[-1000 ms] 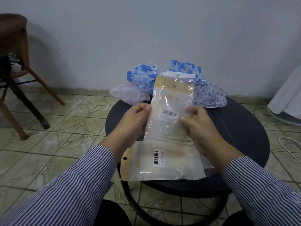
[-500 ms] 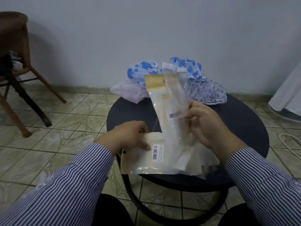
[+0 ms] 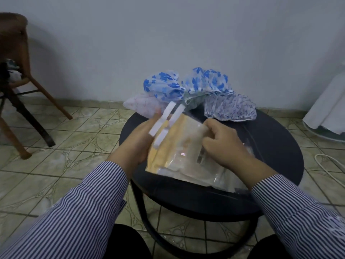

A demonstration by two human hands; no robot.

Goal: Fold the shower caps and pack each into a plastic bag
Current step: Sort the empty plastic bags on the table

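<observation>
Both hands up over the table [image 3: 276,146] w/ the bags [image 3: 186,146], a small stack of clear plastic bags w/ yellowish card headers. Left hand [image 3: 138,141] under the stack's left edge, palm side up, fingers curled round it from below; looks like it's there to prop the stack so the top bag can be worked loose. White flap strips [image 3: 164,124] stick up past the left fingers, so the mouths point away from the person, toward the caps. Right hand [image 3: 224,146] on top at the right side, fingers bent and pinching the plastic near the barcode label [image 3: 200,157]. Prob peeling one bag off the rest, tho it's blurry there & can't tell how many layers it has.

Near end of the stack rests on the table's front edge, far end is tipped up. Sensible: weight on the table, hands free to sort.

Caps [image 3: 196,90] are heaped at the back of the table, just beyond the bags: two w/ blue flowers on top, a pinkish one at left, a fine blue-print one at right. All puffed up, none folded, none in a bag that I can see. So early in the job, I'd say: bag first, then a cap.

Chair [image 3: 20,71] off left, cable [image 3: 328,165] on the tile floor at right.
</observation>
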